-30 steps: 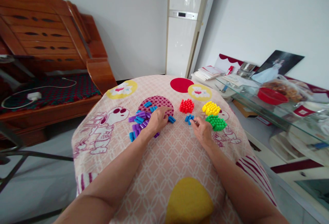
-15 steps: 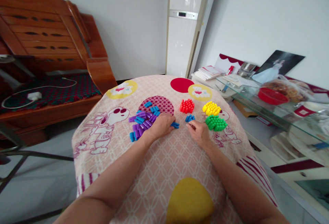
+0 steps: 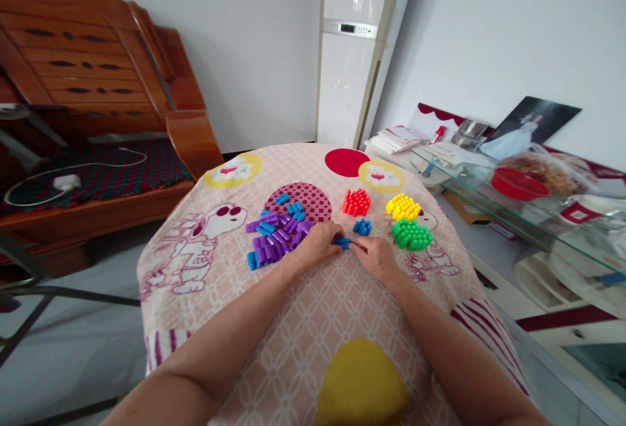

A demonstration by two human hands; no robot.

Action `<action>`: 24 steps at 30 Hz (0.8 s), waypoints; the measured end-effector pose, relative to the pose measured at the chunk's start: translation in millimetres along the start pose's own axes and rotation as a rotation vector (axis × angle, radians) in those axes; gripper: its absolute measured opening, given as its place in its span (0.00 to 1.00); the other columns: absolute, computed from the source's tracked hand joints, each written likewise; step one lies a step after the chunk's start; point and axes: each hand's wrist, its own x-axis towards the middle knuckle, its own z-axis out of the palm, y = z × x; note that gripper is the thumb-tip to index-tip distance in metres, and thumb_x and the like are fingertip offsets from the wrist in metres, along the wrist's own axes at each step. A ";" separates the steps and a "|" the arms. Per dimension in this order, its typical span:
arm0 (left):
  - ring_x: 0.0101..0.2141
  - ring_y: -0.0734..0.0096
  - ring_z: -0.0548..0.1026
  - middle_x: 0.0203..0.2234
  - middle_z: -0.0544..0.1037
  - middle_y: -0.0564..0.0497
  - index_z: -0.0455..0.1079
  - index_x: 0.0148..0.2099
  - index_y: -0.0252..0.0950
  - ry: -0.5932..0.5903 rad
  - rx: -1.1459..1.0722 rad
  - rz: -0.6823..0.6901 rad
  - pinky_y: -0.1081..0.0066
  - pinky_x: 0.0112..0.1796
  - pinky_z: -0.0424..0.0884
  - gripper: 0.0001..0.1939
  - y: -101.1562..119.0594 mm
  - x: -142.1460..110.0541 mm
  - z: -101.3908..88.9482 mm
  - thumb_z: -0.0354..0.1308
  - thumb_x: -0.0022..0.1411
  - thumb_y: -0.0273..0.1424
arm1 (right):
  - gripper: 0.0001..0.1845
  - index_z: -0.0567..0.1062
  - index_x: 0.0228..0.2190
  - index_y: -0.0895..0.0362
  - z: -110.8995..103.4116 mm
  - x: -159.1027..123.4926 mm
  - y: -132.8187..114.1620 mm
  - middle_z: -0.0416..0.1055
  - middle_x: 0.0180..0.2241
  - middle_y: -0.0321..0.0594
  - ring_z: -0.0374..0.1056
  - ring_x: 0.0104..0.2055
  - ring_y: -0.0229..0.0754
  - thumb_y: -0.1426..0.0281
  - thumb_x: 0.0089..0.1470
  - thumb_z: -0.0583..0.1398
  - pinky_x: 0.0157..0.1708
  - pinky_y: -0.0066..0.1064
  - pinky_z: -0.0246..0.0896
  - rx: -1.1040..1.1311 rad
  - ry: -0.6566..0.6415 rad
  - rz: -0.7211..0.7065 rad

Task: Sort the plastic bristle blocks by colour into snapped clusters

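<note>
My left hand is closed over small blue cap-like pieces that stick out from its fingertips. Close on the right, my right hand pinches the other end of those blue pieces. Just beyond them stands a small bunch of upright blue pieces. To the left of my left hand lies a loose pile of purple pieces with several blue ones mixed in. Upright groups stand farther right: red pieces, yellow pieces and green pieces. The green group is nearest my right hand.
A patterned cloth covers the round table. On the right is a glass shelf with a red bowl, papers and a photo. A wooden bench stands left, and a tall white air conditioner behind.
My right hand has shifted left, away from the upright blue bunch, to the blue pieces at my left hand. My left hand has moved a little to the right with them.
</note>
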 end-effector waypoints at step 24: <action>0.32 0.71 0.80 0.36 0.82 0.47 0.76 0.44 0.32 0.146 -0.043 -0.009 0.74 0.36 0.75 0.15 -6.5 4.4 12.9 0.57 0.54 0.20 | 0.14 0.78 0.30 0.55 2.2 5.8 10.1 0.78 0.25 0.42 0.70 0.25 0.42 0.61 0.60 0.58 0.28 0.29 0.53 -0.130 0.219 0.140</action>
